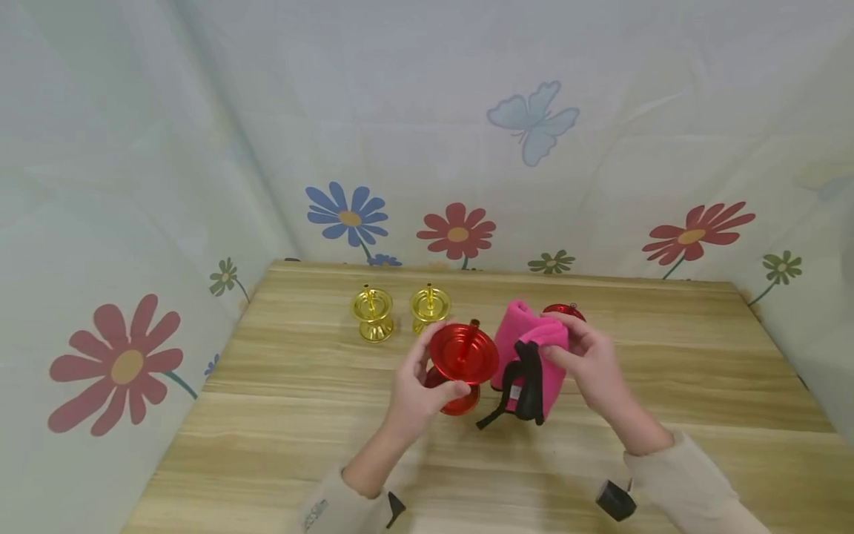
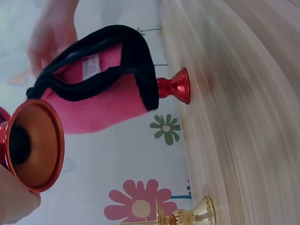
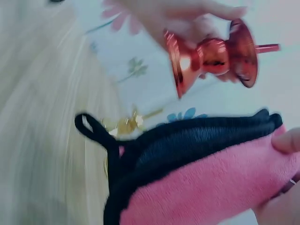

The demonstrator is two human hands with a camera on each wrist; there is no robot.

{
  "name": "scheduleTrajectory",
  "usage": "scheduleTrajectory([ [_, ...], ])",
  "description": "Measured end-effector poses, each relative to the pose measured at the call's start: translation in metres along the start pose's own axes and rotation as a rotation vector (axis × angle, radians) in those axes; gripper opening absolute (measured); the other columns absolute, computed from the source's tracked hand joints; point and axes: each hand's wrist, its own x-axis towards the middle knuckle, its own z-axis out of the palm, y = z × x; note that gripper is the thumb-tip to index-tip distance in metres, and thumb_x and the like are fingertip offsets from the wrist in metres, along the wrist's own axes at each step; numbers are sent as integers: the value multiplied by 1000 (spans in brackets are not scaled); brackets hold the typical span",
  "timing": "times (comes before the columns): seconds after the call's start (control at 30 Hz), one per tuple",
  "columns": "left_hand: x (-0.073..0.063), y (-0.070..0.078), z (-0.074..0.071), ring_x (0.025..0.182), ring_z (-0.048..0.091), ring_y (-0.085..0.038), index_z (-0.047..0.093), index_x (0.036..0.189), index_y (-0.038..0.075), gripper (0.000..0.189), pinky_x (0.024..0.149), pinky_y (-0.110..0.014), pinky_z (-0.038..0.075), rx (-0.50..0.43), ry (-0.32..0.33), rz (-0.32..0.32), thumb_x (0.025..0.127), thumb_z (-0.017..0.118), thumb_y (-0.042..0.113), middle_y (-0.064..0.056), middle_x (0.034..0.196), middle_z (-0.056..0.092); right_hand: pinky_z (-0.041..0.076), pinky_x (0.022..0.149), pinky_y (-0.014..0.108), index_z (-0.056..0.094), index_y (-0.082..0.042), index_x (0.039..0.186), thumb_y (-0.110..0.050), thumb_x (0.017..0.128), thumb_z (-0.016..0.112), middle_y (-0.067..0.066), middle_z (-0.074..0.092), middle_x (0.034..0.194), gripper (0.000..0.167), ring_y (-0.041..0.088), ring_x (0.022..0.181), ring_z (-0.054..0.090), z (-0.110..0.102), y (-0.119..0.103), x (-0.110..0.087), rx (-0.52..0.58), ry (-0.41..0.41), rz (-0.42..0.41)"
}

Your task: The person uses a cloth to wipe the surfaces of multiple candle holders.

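My left hand grips a shiny red metal candle holder around its waist, thumb in front. It has a wide dish with a thin stem on top and is raised over the table; the left wrist view shows its hollow base. Folded pink cloth with black edging and a hanging loop is pinched in my right hand, thumb on the near side. In the right wrist view the cloth is close to the candle holder but apart from it. Behind the cloth stands another red candle holder, partly hidden.
Two gold candle holders stand side by side toward the back left of the wooden table. A pale curtain printed with flowers and a butterfly hangs behind the table and along its left. Black devices are by the sleeves.
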Motion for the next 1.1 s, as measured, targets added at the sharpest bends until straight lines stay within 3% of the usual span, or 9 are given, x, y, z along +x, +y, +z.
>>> scheduleTrajectory([
  [0.07, 1, 0, 1, 111, 49, -12, 36, 131, 8, 78, 88, -25, 46, -33, 54, 22, 68, 73, 35, -10, 128, 48, 51, 68, 17, 58, -11, 108, 11, 82, 49, -6, 61, 92, 35, 5, 79, 57, 0, 1, -2, 253, -67, 12],
  [0.17, 2, -1, 3, 108, 50, -11, 36, 131, 4, 81, 87, -24, 47, -41, 113, 41, 67, 71, 39, -12, 126, 49, 51, 71, 19, 57, -8, 106, 18, 82, 35, -1, 62, 94, 41, 9, 83, 58, 2, 4, -3, 596, -194, -12],
  [0.27, 2, -3, 6, 107, 51, -12, 37, 130, 5, 81, 86, -25, 48, -50, 156, 33, 66, 71, 42, -11, 124, 51, 50, 74, 21, 53, -4, 106, 21, 82, 28, 2, 61, 95, 43, 12, 85, 58, 5, 6, -4, 806, -288, -25],
  [0.33, 2, -4, 8, 106, 51, -12, 38, 130, 7, 80, 86, -25, 48, -63, 183, 22, 66, 71, 42, -10, 124, 52, 50, 75, 22, 52, -4, 107, 20, 82, 27, 3, 60, 96, 43, 13, 87, 58, 8, 7, -6, 874, -326, -20],
  [0.6, 5, -4, 14, 106, 52, -13, 38, 130, 6, 79, 86, -29, 48, -77, 271, -22, 66, 72, 38, -9, 121, 54, 46, 83, 24, 51, -7, 116, 10, 85, 35, 2, 54, 116, 38, 14, 103, 51, 23, 8, -15, 939, -548, -44],
  [0.77, 7, -3, 15, 106, 52, -14, 40, 129, 15, 75, 86, -32, 48, -77, 297, -39, 66, 72, 39, -7, 118, 55, 44, 89, 25, 45, -3, 123, 8, 85, 26, 5, 50, 124, 45, 16, 109, 49, 32, 11, -15, 1022, -666, -83],
  [0.9, 7, -3, 17, 108, 51, -15, 39, 129, 17, 73, 86, -30, 48, -58, 307, -34, 67, 73, 36, -5, 121, 54, 40, 94, 26, 48, 0, 119, 10, 87, 21, 7, 54, 118, 43, 17, 110, 50, 40, 17, -15, 1004, -582, -85],
  [1.1, 7, -6, 19, 108, 52, -16, 37, 130, 16, 71, 85, -28, 49, -42, 318, -51, 70, 73, 26, -4, 121, 54, 46, 80, 17, 49, -6, 109, 8, 87, 39, -1, 54, 106, 28, 8, 94, 52, 54, 20, -19, 844, -335, -27],
])
